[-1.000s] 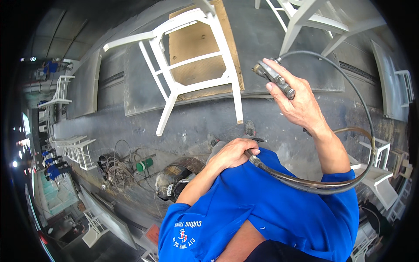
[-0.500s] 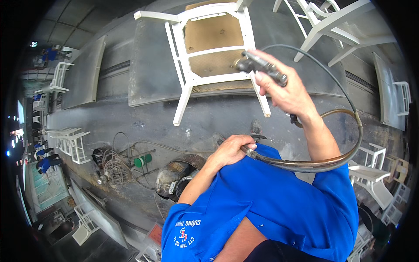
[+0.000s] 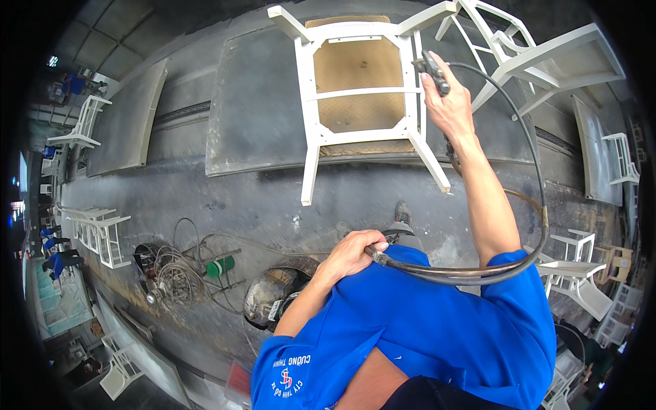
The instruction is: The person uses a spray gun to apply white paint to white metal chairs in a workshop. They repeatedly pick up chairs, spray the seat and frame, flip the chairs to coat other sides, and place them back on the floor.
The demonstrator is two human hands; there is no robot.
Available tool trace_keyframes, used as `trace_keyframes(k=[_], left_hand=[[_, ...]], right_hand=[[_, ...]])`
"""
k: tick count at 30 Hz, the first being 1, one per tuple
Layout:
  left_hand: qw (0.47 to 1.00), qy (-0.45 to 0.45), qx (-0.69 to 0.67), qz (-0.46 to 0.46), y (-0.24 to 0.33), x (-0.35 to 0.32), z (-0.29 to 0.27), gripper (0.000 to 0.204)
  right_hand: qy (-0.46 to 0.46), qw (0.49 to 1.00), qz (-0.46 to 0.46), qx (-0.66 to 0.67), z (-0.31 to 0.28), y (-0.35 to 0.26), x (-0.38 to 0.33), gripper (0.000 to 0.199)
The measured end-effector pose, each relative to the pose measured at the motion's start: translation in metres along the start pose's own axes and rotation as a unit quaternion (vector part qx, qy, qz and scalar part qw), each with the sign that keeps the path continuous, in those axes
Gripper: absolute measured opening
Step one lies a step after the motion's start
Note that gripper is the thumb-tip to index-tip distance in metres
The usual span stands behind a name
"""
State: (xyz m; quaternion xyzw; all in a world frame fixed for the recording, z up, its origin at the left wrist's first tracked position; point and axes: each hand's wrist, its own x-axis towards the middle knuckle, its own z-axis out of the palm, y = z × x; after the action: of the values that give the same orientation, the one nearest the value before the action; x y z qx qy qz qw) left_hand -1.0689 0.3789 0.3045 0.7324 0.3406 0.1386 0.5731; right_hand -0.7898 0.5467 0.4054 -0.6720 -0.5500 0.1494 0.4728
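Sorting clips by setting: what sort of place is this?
Probably a furniture workshop's spray-painting area: white-painted chair frame on a grey paint-crusted board, a hose-fed spray gun in the right hand, more white frames stacked around.

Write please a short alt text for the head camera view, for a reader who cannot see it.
A person in a blue shirt holds a torch-like tool in the raised right hand at a white metal chair frame lying on a grey plate. The left hand grips the tool's dark hose near the waist.
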Motion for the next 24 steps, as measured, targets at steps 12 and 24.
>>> trace_keyframes(k=[12,24], left_hand=[[0.997,0.069,-0.029,0.024,-0.009,-0.041,-0.017,0.019],[0.999,0.0,-0.018,0.042,-0.019,-0.038,-0.037,0.016]], right_hand=[[-0.054,0.997,0.022,0.049,0.009,-0.052,-0.022,0.048],[-0.092,0.967,0.21,-0.11,-0.011,0.011,-0.158,0.052]])
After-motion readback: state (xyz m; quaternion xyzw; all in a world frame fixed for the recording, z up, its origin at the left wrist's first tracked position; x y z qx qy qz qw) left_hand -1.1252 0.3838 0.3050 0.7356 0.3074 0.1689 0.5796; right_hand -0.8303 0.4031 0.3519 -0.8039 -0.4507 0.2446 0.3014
